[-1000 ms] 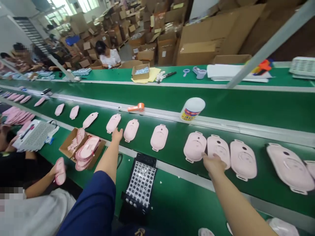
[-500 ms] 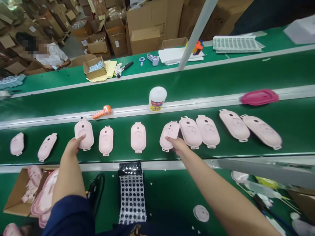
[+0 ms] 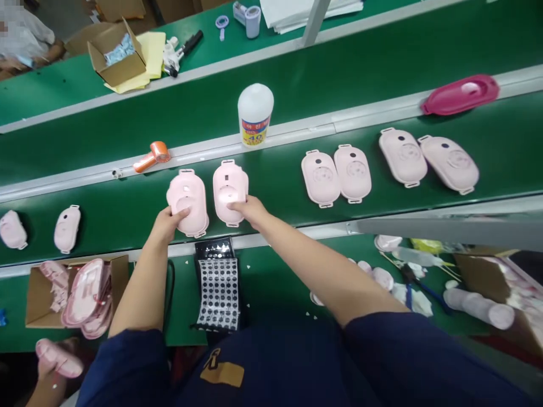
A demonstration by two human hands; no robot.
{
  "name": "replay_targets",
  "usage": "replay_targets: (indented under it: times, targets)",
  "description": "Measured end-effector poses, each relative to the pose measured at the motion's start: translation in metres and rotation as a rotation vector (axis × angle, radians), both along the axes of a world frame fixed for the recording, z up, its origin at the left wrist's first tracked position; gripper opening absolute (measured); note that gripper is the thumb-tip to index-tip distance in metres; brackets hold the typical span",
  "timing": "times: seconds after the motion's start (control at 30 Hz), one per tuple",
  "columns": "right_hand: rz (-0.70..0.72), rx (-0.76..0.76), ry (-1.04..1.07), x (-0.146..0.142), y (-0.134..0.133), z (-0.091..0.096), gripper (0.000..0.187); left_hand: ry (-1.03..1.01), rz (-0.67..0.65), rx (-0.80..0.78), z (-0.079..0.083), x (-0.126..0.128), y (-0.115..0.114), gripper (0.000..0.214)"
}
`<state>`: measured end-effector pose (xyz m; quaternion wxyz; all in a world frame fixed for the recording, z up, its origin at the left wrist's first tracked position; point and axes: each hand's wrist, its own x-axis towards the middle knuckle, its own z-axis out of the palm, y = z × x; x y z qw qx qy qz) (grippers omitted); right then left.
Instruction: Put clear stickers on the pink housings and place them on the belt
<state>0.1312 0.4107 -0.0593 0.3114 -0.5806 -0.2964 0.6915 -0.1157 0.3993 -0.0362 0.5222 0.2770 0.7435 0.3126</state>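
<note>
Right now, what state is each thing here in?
Left hand, gripping the left shell by its near end.
Right hand, gripping the right shell likewise.
White bottle, upright.
Far cardboard box, open.
Near cardboard box, open, holding pink shells.

On the belt [image 3: 127, 217], left shell [image 3: 189, 198] lies beside right shell [image 3: 229, 186], bottle [image 3: 254, 116] behind them

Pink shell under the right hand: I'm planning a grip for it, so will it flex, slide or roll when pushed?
The pink shell looks like moulded plastic holding its shape, so it is probably stiff and light. It seems to lie flat on the belt, so it should slide rather than roll.
</note>
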Motion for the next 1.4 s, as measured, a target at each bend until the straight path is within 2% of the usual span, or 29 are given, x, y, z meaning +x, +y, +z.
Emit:
replay_targets:
  times: [0.07, 0.13, 0.2, 0.23, 0.3, 0.37, 0.43, 0.5, 0.63, 0.77, 0.83, 0.9, 0.97, 1.03, 1.17, 1.23, 1.33, 1.4]
  targets:
    - [0.016, -0.008, -0.014, 0.04, -0.022, 0.012, 0.038, -0.024, 0.037, 0.083, 0.023, 0.013, -0.03, 0.051]
    - [0.042, -0.016, -0.036, 0.089, -0.06, 0.026, 0.043, -0.063, 0.066, 0.107, 0.045, 0.029, -0.07, 0.075]
    - [0.095, -0.043, -0.104, 0.134, -0.111, 0.037, 0.05, -0.102, 0.068, 0.06, 0.059, 0.053, -0.118, 0.077]
    - [0.106, -0.062, -0.181, 0.152, -0.139, 0.041, 0.052, -0.123, 0.056, 0.027, 0.06, 0.069, -0.143, 0.074]
    - [0.119, -0.132, -0.26, 0.177, -0.191, 0.042, 0.051, -0.166, 0.013, -0.036, 0.052, 0.105, -0.189, 0.066]
    - [0.128, -0.204, -0.263, 0.187, -0.233, 0.035, 0.045, -0.186, -0.037, -0.087, 0.031, 0.143, -0.228, 0.058]
    - [0.135, -0.242, -0.232, 0.188, -0.259, 0.024, 0.04, -0.179, -0.076, -0.116, 0.006, 0.171, -0.256, 0.05]
    - [0.139, -0.246, -0.195, 0.184, -0.272, 0.014, 0.038, -0.167, -0.12, -0.142, -0.016, 0.185, -0.275, 0.041]
    - [0.156, -0.228, -0.116, 0.177, -0.276, 0.003, 0.036, -0.082, -0.195, -0.129, -0.04, 0.183, -0.287, 0.037]
    - [0.188, -0.195, -0.139, 0.171, -0.278, -0.002, 0.035, 0.11, -0.233, -0.017, -0.049, 0.178, -0.285, 0.061]
    - [0.198, -0.164, -0.206, 0.17, -0.282, -0.004, 0.043, 0.208, -0.278, 0.026, -0.05, 0.183, -0.285, 0.071]
    - [0.197, -0.139, -0.306, 0.171, -0.288, -0.007, 0.059, 0.286, -0.347, 0.052, -0.046, 0.189, -0.289, 0.079]
    - [0.2, -0.128, -0.4, 0.175, -0.295, -0.008, 0.074, 0.356, -0.42, 0.082, -0.031, 0.194, -0.292, 0.083]
    - [0.215, -0.123, -0.461, 0.18, -0.301, -0.009, 0.085, 0.423, -0.497, 0.134, -0.009, 0.19, -0.293, 0.079]
    - [0.266, -0.04, -0.648, 0.187, -0.307, -0.008, 0.091, 0.64, -0.568, 0.202, 0.043, 0.152, -0.285, 0.046]
    - [0.268, 0.041, -0.738, 0.188, -0.305, -0.005, 0.089, 0.786, -0.555, 0.139, 0.058, 0.125, -0.282, 0.051]
    - [0.234, 0.204, -0.795, 0.189, -0.3, 0.005, 0.084, 0.923, -0.558, -0.049, 0.07, 0.096, -0.281, 0.07]
    - [0.207, 0.327, -0.826, 0.19, -0.294, 0.015, 0.078, 0.935, -0.589, -0.157, 0.081, 0.089, -0.28, 0.061]
